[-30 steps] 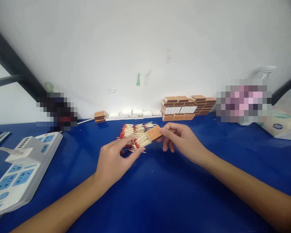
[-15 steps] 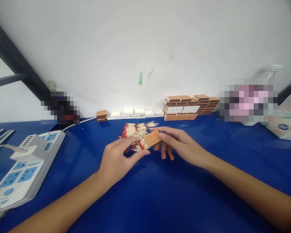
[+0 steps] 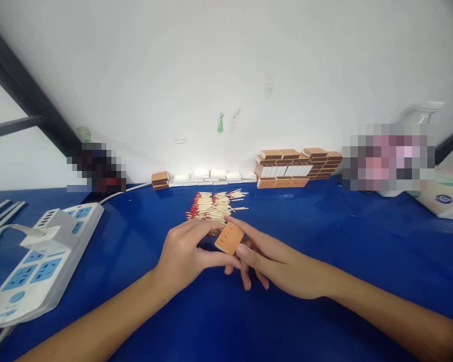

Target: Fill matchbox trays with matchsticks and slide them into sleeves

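Note:
An orange matchbox (image 3: 229, 238) with red print is held tilted between my two hands, and no matches show at its end. My right hand (image 3: 283, 264) grips the box's right side between thumb and forefinger, its other fingers hanging below. On the left side, my left hand (image 3: 191, 246) curls its fingers and thumb around the box's near end; where its fingertips touch is partly hidden. Just beyond the hands lies a pile of red-headed matches (image 3: 209, 205) on the blue table (image 3: 226, 317), with a few loose ones at its right.
Along the wall runs a row of white matchbox trays (image 3: 202, 177), with a short stack of matchboxes (image 3: 160, 180) at its left. Stacked matchboxes (image 3: 283, 182) stand to the right. A power strip (image 3: 56, 261) lies at left, and a tissue pack (image 3: 443, 196) at far right.
The matchbox has slid shut over the matches that showed at its open end. Both hands have come closer together, and the box has moved slightly toward me.

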Demonstrator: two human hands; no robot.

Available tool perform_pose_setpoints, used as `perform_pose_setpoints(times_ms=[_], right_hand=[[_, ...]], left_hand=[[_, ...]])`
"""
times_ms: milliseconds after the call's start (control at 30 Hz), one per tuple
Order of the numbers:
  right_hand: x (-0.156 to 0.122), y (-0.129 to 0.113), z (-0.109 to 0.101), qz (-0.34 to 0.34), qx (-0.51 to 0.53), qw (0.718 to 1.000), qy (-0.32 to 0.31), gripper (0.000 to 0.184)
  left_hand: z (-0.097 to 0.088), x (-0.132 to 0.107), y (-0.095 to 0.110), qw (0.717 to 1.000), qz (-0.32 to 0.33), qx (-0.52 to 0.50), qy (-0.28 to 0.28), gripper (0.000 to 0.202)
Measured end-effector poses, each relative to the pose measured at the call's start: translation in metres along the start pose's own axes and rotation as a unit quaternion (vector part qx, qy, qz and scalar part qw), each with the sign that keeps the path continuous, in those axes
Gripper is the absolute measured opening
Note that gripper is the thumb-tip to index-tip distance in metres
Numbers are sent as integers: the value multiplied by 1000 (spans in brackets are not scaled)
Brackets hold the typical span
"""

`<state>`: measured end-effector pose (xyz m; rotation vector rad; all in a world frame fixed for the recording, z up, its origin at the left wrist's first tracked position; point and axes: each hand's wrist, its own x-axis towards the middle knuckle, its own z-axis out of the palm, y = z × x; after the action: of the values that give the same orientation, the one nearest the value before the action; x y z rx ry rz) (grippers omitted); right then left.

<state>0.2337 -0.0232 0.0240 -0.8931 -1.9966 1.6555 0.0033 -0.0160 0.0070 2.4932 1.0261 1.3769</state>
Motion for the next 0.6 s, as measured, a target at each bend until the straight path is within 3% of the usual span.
perform_pose_setpoints(times_ms=[67,133,267,333,467,600], right_hand=[[2,1,-4,-20,-44,999,19,73],[4,3,-10,-52,-136,986,78,65],[7,12,-28,-104,-316,911,244,49],[7,15,-38,-118,-370,875,288,43],[9,20,-50,-149,-446,829,303,37],[11,22,-50,-154,-485,814,280,38]], left_hand=[[0,1,0,1000,-5,11,6,46],[0,2,0,1000,-6,27,11,41],[-3,5,-5,997,-1,74,0,36],[-7,8,-10,995,-3,97,-10,36],[-29,23,-27,988,-18,149,-19,36],[-68,48,-58,968,-96,231,7,35]])
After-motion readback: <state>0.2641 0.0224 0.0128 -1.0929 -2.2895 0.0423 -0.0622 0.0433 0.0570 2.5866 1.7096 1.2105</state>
